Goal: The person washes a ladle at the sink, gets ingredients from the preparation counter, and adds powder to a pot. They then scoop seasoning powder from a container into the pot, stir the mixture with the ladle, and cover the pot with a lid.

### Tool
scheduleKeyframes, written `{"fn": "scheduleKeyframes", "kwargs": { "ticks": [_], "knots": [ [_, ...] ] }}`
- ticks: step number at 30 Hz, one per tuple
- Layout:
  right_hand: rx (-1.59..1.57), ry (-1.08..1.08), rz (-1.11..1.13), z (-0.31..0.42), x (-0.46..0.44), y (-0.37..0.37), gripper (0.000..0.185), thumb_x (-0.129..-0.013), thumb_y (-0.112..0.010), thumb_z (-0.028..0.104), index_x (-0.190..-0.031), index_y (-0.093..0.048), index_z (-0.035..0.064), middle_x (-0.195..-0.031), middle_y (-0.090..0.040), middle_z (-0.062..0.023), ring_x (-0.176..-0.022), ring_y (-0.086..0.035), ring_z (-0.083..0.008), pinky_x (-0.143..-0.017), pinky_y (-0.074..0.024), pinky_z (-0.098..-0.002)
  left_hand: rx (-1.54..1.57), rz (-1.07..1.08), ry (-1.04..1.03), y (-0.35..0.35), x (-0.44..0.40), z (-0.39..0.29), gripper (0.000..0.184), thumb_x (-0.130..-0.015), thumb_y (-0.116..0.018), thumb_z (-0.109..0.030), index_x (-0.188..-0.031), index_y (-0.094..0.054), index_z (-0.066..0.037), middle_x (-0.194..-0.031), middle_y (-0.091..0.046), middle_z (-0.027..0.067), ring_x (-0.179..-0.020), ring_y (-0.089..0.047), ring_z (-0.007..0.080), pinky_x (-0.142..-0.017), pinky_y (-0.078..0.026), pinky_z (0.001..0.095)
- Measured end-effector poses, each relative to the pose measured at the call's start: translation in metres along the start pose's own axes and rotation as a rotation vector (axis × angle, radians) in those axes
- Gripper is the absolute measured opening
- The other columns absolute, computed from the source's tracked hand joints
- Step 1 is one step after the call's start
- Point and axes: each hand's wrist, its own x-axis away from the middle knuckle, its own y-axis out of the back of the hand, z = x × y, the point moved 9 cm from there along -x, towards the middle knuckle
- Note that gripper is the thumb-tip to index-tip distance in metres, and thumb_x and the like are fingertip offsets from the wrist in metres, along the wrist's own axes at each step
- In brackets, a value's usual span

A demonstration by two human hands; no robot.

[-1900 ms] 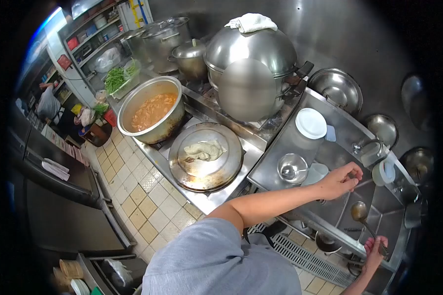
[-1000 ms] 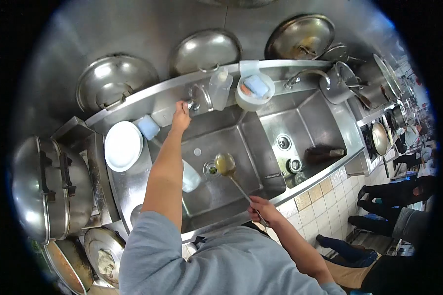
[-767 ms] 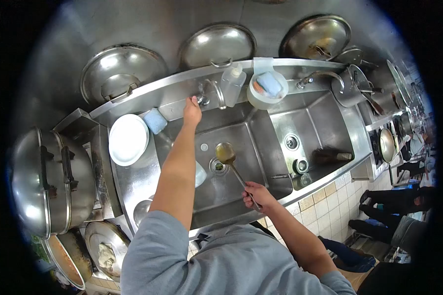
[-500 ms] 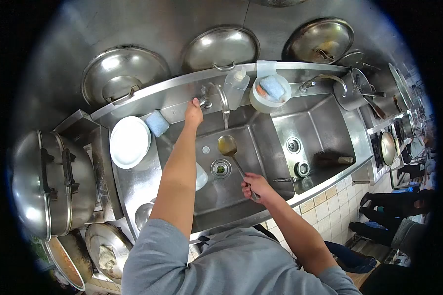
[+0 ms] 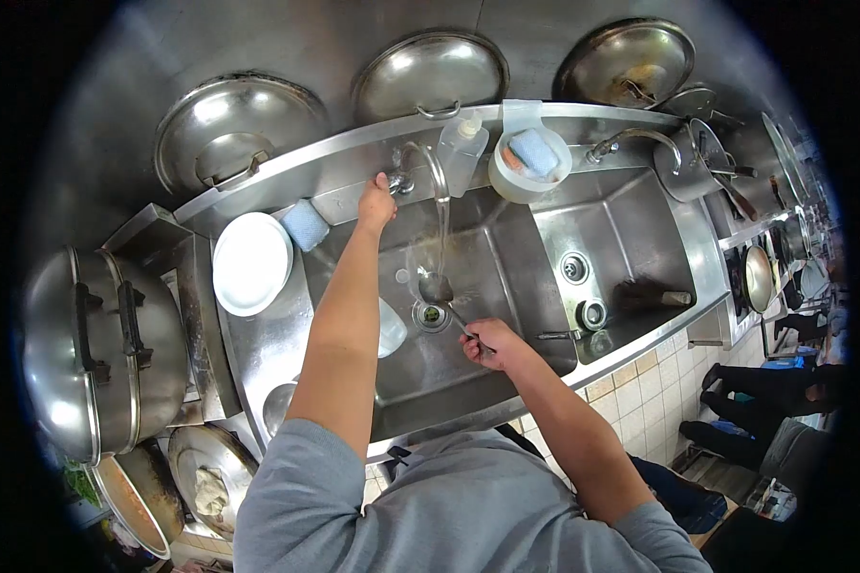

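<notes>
My left hand [image 5: 377, 202] is closed around the lever of the left faucet [image 5: 438, 177], at the back of the sink. A stream of water [image 5: 442, 239] runs from its spout. In my right hand [image 5: 488, 344] is the handle of a large metal spoon [image 5: 436, 286]. Its bowl lies under the stream, above the left sink basin [image 5: 487, 382] and near the drain [image 5: 432, 316]. Water splashes around the bowl. A translucent whitish container [image 5: 390, 329] sits in the basin, partly hidden behind my left forearm.
White plates [image 5: 251, 264] and a blue sponge [image 5: 305, 225] are on the left ledge. A soap bottle [image 5: 462, 153] and a tub with sponges [image 5: 530, 186] stand at the back. The right basin [image 5: 621, 224] holds a brush [image 5: 650, 294]. Large lids [image 5: 430, 72] lean behind.
Water now pours from the faucet onto the spoon. The spoon's bowl has turned and dropped slightly towards the drain. My left hand stays on the lever.
</notes>
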Motion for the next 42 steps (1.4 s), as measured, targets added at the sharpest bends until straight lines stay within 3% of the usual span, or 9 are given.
{"fn": "scheduleKeyframes", "kwargs": {
  "ticks": [3,6,8,14,22,28,36,39,42],
  "knots": [
    [0.175,0.055,-0.072,0.002,-0.023,0.027,0.009,-0.095,-0.046,0.011,-0.091,-0.048,0.0020,-0.079,-0.051,-0.0095,-0.056,-0.047,-0.0134,-0.046,-0.0385,-0.0271,0.035,0.032,-0.014,-0.002,-0.001,0.000,0.049,-0.102,-0.037,-0.045,-0.111,-0.049,0.002,-0.066,-0.060,0.0092,-0.050,-0.058,0.0174,-0.044,-0.049,0.0321],
    [1.604,0.344,0.041,0.010,-0.061,0.032,0.012,-0.093,-0.048,0.009,-0.099,-0.054,0.0013,-0.088,-0.059,-0.0147,-0.060,-0.059,-0.0216,-0.050,-0.0473,-0.0342,0.074,0.032,0.012,-0.001,0.003,-0.003,0.047,-0.101,-0.039,-0.045,-0.111,-0.049,0.000,-0.065,-0.059,0.0076,-0.050,-0.057,0.0147,-0.044,-0.048,0.0302],
    [2.012,0.728,-0.480,0.042,0.027,-0.028,0.024,-0.092,-0.049,0.009,-0.113,-0.058,0.0033,-0.101,-0.063,-0.0167,-0.075,-0.067,-0.0298,-0.062,-0.0537,-0.0418,0.116,0.056,0.015,-0.001,-0.001,0.005,0.046,-0.101,-0.041,-0.045,-0.112,-0.049,-0.001,-0.066,-0.059,0.0070,-0.050,-0.057,0.0136,-0.044,-0.049,0.0297],
    [2.155,0.936,-0.716,0.039,0.056,-0.047,0.025,-0.094,-0.047,0.015,-0.110,-0.062,0.0057,-0.101,-0.065,-0.0099,-0.087,-0.066,-0.0311,-0.067,-0.0543,-0.0423,0.264,0.145,0.096,0.000,0.001,0.007,0.042,-0.099,-0.049,-0.045,-0.115,-0.048,-0.006,-0.072,-0.059,0.0041,-0.056,-0.055,0.0102,-0.050,-0.051,0.0279],
    [2.076,0.990,-0.659,0.010,0.123,-0.008,0.033,-0.089,-0.053,0.014,-0.122,-0.057,0.0107,-0.099,-0.063,-0.0116,-0.088,-0.065,-0.0320,-0.069,-0.0539,-0.0452,0.363,0.214,0.121,-0.002,0.003,0.010,0.036,-0.095,-0.060,-0.036,-0.118,-0.047,-0.011,-0.082,-0.058,0.0041,-0.069,-0.057,0.0112,-0.059,-0.054,0.0302],
    [1.424,0.976,-0.496,-0.033,0.171,0.086,0.033,-0.089,-0.055,0.008,-0.122,-0.048,0.0084,-0.089,-0.062,-0.0193,-0.085,-0.065,-0.0410,-0.068,-0.0506,-0.0498,-0.344,-0.060,-0.369,0.016,0.007,-0.018,0.038,-0.088,-0.067,-0.032,-0.114,-0.053,-0.008,-0.090,-0.067,0.0165,-0.087,-0.066,0.0355,-0.079,-0.052,0.0418],
    [0.725,0.848,-0.166,-0.112,0.130,0.201,0.034,-0.096,-0.050,0.014,-0.126,-0.035,0.0122,-0.068,-0.047,-0.0025,-0.053,-0.043,-0.0069,-0.043,-0.0339,-0.0229,0.022,-0.629,-0.356,0.051,0.131,-0.048,0.026,-0.087,-0.049,-0.005,-0.113,-0.052,-0.002,-0.104,-0.061,0.0272,-0.100,-0.058,0.0456,-0.085,-0.047,0.0496],
    [0.806,0.939,-0.060,-0.097,0.120,0.191,0.031,-0.098,-0.050,0.014,-0.125,-0.035,0.0128,-0.070,-0.046,-0.0018,-0.050,-0.040,-0.0065,-0.040,-0.0319,-0.0220,0.133,-0.667,-0.664,0.049,0.251,-0.059,0.024,-0.091,-0.050,-0.006,-0.116,-0.050,-0.003,-0.101,-0.058,0.0217,-0.095,-0.059,0.0370,-0.080,-0.048,0.0447],
    [0.715,0.817,0.057,-0.075,0.150,0.164,0.027,-0.099,-0.049,0.012,-0.123,-0.037,0.0155,-0.072,-0.047,-0.0021,-0.048,-0.039,-0.0073,-0.037,-0.0301,-0.0219,0.146,-0.147,-0.653,0.034,0.404,-0.056,0.024,-0.093,-0.054,-0.009,-0.117,-0.049,-0.006,-0.102,-0.057,0.0133,-0.086,-0.060,0.0243,-0.075,-0.048,0.0351]
  ]
}}
